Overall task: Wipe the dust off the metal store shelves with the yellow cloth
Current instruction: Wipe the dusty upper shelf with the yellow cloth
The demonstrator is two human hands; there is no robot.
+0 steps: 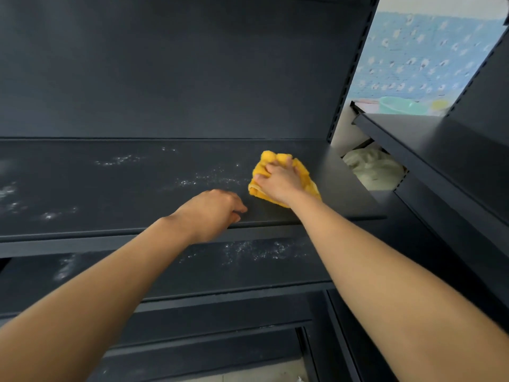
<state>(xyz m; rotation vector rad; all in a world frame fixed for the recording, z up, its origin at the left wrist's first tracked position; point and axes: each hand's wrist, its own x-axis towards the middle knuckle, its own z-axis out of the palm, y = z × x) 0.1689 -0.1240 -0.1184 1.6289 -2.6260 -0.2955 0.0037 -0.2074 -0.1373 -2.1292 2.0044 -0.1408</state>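
Note:
My right hand (pixel 279 180) presses a bunched yellow cloth (pixel 303 172) flat on the right part of the upper dark metal shelf (pixel 110 188). White dust patches (pixel 209 179) lie just left of the cloth, with more at the far left. My left hand (pixel 213 212) rests at the shelf's front edge with its fingers curled and nothing in it. A lower shelf (pixel 192 271) beneath also carries white dust (pixel 259 250).
A second dark shelf unit (pixel 440 161) stands close on the right, at an angle. Through the gap between the units I see a pale bundle (pixel 371 166), a green basin (pixel 402 104) and a blue patterned wall. A slotted upright (pixel 349 78) bounds the shelf's right end.

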